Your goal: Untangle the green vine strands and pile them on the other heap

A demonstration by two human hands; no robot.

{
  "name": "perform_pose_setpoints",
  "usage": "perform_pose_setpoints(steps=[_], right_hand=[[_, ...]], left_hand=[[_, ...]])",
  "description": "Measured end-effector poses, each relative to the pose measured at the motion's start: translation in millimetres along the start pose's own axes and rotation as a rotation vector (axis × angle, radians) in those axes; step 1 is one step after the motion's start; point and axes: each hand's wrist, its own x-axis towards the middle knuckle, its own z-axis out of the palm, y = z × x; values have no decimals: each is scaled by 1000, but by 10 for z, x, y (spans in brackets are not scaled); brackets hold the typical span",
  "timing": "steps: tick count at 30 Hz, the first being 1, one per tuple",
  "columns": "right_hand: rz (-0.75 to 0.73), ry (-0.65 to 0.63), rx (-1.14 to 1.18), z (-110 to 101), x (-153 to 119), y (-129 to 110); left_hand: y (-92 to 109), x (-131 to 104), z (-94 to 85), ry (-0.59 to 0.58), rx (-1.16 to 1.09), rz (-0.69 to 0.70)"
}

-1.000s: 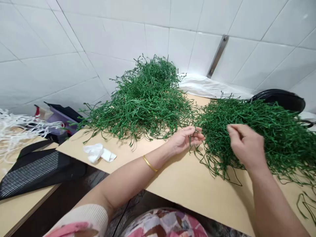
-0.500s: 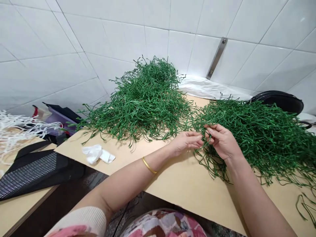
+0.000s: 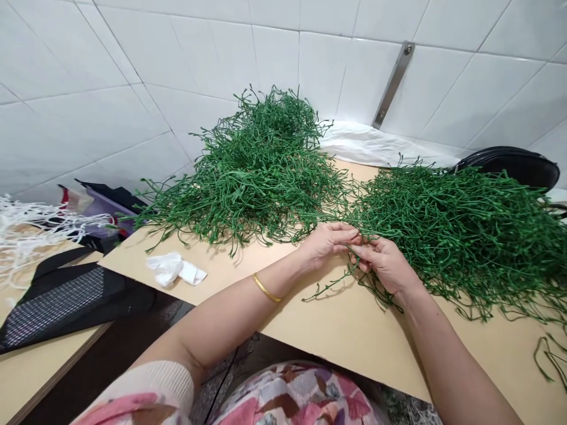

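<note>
My left hand (image 3: 328,243) and my right hand (image 3: 384,262) meet over the front of the table, fingertips pinched together. From between them a thin green cord (image 3: 325,290) trails down and left onto the tabletop. Its upper part is hidden by the fingers. More strands hang under my right hand, which rests beside the right heap of green cords (image 3: 456,230). Behind my left hand stands a taller heap of green cords (image 3: 261,177), with small knobs at many of the ends.
A crumpled white tissue (image 3: 175,269) lies on the pale tabletop (image 3: 354,348). White cords (image 3: 39,227) and a black mesh bag (image 3: 62,310) are on another surface at left. A black case (image 3: 514,165) stands at the back right, near the tiled wall (image 3: 212,59).
My hands have drawn together, with my right hand shifting left and its fingers now touching the left ones. A cord now stretches out below them. The view has tilted slightly.
</note>
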Motion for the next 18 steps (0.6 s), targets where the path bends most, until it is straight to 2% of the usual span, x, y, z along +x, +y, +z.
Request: perform_pose_setpoints(steps=[4,11,15,18], right_hand=[[16,-53,23,17,0,32],[89,-122,-57,95,-2,8],[99,-120,-133,100,-53,-38],[19,-100,-384,78,-163,-159]], left_hand=[[-38,18,-18,6,-9,-60],[-38,11,7,-39,-32,-89],[35,6,35,122,-99,35],[101,14,26,212,-108,138]])
